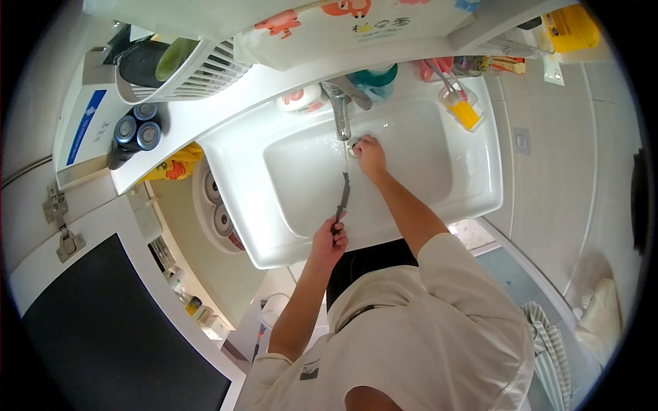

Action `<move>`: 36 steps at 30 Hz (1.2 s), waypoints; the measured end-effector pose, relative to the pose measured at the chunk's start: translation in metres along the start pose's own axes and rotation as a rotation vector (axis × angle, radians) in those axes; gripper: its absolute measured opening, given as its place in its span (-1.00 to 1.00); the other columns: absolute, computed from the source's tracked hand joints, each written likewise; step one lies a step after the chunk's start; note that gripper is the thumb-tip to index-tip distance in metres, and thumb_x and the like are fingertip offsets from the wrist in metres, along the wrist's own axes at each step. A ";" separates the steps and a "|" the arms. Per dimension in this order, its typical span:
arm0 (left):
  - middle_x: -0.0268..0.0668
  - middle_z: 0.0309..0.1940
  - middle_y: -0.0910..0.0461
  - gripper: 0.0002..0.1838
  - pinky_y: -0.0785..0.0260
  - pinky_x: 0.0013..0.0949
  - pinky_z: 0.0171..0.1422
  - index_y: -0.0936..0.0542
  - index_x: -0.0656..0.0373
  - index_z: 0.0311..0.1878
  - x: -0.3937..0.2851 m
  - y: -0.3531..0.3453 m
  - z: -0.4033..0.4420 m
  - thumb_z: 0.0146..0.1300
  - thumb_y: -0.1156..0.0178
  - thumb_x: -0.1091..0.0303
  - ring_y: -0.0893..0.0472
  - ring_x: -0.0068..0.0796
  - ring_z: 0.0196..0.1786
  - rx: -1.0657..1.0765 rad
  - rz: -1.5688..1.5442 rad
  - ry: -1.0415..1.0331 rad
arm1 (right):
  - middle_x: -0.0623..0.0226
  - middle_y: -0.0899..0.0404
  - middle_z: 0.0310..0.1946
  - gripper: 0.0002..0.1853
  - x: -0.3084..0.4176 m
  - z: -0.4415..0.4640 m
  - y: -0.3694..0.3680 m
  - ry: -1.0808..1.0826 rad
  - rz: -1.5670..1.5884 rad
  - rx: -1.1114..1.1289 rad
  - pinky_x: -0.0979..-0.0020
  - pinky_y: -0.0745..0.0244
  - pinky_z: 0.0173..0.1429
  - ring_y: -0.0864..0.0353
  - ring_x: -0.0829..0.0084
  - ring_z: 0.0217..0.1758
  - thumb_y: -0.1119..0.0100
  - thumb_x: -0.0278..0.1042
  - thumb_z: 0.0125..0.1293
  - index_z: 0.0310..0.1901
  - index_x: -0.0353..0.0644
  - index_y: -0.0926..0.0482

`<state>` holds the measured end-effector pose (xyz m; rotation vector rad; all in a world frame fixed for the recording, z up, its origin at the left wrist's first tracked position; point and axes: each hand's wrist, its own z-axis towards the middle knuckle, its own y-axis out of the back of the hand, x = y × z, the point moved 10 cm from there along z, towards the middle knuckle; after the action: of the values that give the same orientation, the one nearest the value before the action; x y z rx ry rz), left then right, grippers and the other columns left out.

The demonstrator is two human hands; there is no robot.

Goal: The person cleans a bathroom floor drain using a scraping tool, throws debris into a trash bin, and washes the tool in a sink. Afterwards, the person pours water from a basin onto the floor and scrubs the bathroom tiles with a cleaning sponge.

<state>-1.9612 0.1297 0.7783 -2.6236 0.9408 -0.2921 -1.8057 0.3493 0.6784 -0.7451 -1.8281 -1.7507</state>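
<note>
My left hand (331,238) is wrapped round the dark handle of a thin tool (343,195) with a notched tip, over the front part of the white sink (288,198). The tool points up toward the faucet (340,116), from which a thin stream of water runs. Just right of the stream, near the drain, my right hand (370,155) has its fingers curled around or against a small round metallic piece (354,146). Whether it grips that piece or only touches it is hard to tell.
Behind the sink are a white and pink container (301,98), a teal cup (375,82) and a jar with yellow contents (466,113). At left stand a white basket (205,70), several dark cans (137,130) and an open cabinet door (123,329).
</note>
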 end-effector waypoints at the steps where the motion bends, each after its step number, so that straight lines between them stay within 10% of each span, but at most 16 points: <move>1: -0.56 -0.48 -0.31 -0.68 -0.11 -0.57 -0.48 -0.56 0.14 0.20 0.000 0.000 0.000 0.59 0.05 0.22 -0.21 -0.71 -0.54 -0.001 0.000 -0.001 | 0.20 -0.54 -0.27 -0.95 -0.004 0.000 0.001 -0.004 0.038 -0.008 0.12 -0.50 -0.02 -0.56 0.09 -0.07 -0.29 -0.51 0.15 -0.36 -0.16 -0.61; 13: -0.58 -0.52 -0.35 -0.66 -0.09 -0.61 -0.56 -0.54 0.12 0.26 -0.001 -0.002 0.004 0.56 0.00 0.21 -0.23 -0.73 -0.57 -0.036 0.010 -0.014 | 0.12 -0.56 -0.20 -0.87 0.008 -0.016 0.000 0.102 0.127 0.145 0.09 -0.45 0.05 -0.53 0.00 -0.05 -0.17 -0.60 0.21 -0.23 -0.18 -0.52; 19: -0.54 -0.48 -0.31 -0.68 -0.09 -0.58 -0.49 -0.56 0.13 0.21 -0.004 -0.003 0.007 0.60 0.05 0.23 -0.20 -0.69 -0.53 -0.002 -0.007 -0.015 | 0.30 -0.68 -0.25 -0.84 -0.011 -0.030 0.013 -0.212 0.676 0.069 0.35 -0.55 0.03 -0.66 0.39 -0.11 0.02 -0.37 0.60 -0.15 -0.18 -0.52; 25: -0.56 -0.50 -0.36 -0.65 -0.06 -0.62 -0.55 -0.52 0.13 0.28 -0.006 -0.008 0.008 0.56 -0.01 0.22 -0.22 -0.73 -0.55 -0.027 -0.026 -0.017 | 0.26 -0.67 -0.31 -0.89 -0.061 -0.050 0.000 -0.841 1.677 -0.193 0.30 -0.58 -0.07 -0.64 0.32 -0.21 0.00 -0.35 0.60 -0.13 -0.10 -0.50; 28: -0.55 -0.50 -0.36 -0.65 -0.06 -0.62 -0.56 -0.52 0.14 0.28 -0.006 -0.010 0.009 0.56 -0.01 0.22 -0.22 -0.73 -0.55 -0.028 -0.029 -0.015 | 0.34 -0.58 -0.41 -0.88 -0.072 -0.041 -0.014 -0.703 2.010 0.004 0.32 -0.51 -0.23 -0.52 0.35 -0.38 0.01 -0.34 0.61 -0.15 -0.09 -0.48; 31: -0.54 -0.51 -0.36 -0.64 -0.08 -0.62 -0.56 -0.52 0.15 0.28 -0.004 -0.010 0.010 0.57 0.02 0.23 -0.21 -0.72 -0.57 -0.052 -0.032 -0.008 | 0.42 -0.47 -0.45 -0.88 -0.069 -0.030 0.013 -0.666 1.731 0.110 0.40 -0.36 -0.32 -0.39 0.46 -0.46 -0.05 -0.36 0.58 -0.20 -0.12 -0.48; 34: -0.54 -0.52 -0.35 -0.64 -0.10 -0.61 -0.56 -0.52 0.17 0.28 0.002 -0.009 0.014 0.58 0.06 0.24 -0.21 -0.72 -0.60 -0.067 -0.048 0.019 | 0.35 -0.52 -0.48 -0.91 -0.047 -0.010 0.054 -0.408 0.549 0.016 0.31 -0.44 -0.35 -0.48 0.41 -0.46 -0.24 -0.37 0.41 -0.16 -0.10 -0.53; 36: -0.54 -0.52 -0.35 -0.64 -0.11 -0.61 -0.55 -0.53 0.17 0.27 0.006 -0.012 0.010 0.59 0.08 0.24 -0.20 -0.72 -0.61 -0.050 -0.066 0.050 | 0.32 -0.50 -0.54 -0.87 0.002 0.003 0.080 -0.174 0.333 -0.041 0.32 -0.44 -0.37 -0.49 0.39 -0.51 -0.31 -0.38 0.30 -0.19 -0.12 -0.55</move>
<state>-1.9468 0.1370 0.7743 -2.7084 0.8900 -0.3569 -1.7522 0.3546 0.7371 -1.1761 -1.6627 -1.5496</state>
